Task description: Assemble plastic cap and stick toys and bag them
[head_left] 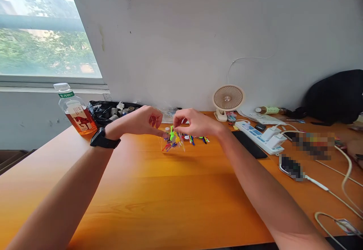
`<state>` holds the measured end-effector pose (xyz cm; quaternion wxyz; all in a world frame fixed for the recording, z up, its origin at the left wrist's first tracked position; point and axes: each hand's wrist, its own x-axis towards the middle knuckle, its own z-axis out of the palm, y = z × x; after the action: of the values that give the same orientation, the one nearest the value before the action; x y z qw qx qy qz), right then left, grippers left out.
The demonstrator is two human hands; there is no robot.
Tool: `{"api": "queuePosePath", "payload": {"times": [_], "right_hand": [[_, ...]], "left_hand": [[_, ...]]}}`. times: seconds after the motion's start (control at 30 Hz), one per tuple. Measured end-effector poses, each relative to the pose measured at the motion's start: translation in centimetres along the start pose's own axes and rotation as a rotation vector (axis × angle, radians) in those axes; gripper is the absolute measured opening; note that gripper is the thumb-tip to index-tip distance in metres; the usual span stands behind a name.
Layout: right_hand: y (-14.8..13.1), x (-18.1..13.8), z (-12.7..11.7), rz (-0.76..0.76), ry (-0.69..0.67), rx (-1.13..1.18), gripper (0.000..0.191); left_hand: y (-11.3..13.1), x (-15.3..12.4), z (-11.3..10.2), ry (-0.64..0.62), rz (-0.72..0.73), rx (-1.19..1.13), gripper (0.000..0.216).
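Both my hands are raised over the far middle of an orange wooden desk [159, 189]. Between them hangs a small clear plastic bag [172, 141] filled with several small colourful plastic pieces. My left hand [146, 120], with a black watch on the wrist, pinches the bag's top left edge. My right hand [194, 122] pinches the top right edge. More colourful pieces [198, 139] lie loose on the desk just behind the bag.
A bottle of brown tea [76, 110] stands at the far left beside a black bag of small items [109, 112]. A small desk fan [227, 100], a white power strip [262, 136], a black flat device [249, 144], a phone [292, 166] and cables lie right.
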<state>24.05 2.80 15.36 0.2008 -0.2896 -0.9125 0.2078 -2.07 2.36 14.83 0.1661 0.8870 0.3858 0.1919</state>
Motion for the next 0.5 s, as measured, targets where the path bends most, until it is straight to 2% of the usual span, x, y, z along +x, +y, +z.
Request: {"api": "queuePosePath", "payload": {"times": [0.1, 0.2, 0.27, 0.3, 0.37, 0.5], "right_hand": [[-0.9, -1.0, -1.0, -0.023, 0.028, -0.01, 0.004], [-1.4, -1.8, -1.3, -0.016, 0.165, -0.002, 0.008], [-1.4, -2.5, -0.9, -0.035, 0.112, 0.007, 0.007], [-1.4, -2.8, -0.6, -0.046, 0.083, 0.012, 0.006], [-1.4, -3.5, 0.0, -0.054, 0.087, 0.019, 0.004], [-1.7, -4.6, 0.7, -0.043, 0.171, 0.038, 0.005]], "left_hand": [[0.8, -0.8, -0.5, 0.085, 0.037, 0.021, 0.048], [2.0, -1.8, -0.6, 0.3, 0.078, -0.129, 0.038], [2.1, -2.4, 0.0, 0.434, 0.097, -0.282, 0.041], [1.9, -2.7, 0.5, 0.463, 0.1, -0.351, 0.046], [1.1, -3.2, 2.2, 0.433, 0.074, -0.459, 0.061], [-0.2, -4.1, 7.2, 0.228, -0.005, -0.678, 0.075]]}}
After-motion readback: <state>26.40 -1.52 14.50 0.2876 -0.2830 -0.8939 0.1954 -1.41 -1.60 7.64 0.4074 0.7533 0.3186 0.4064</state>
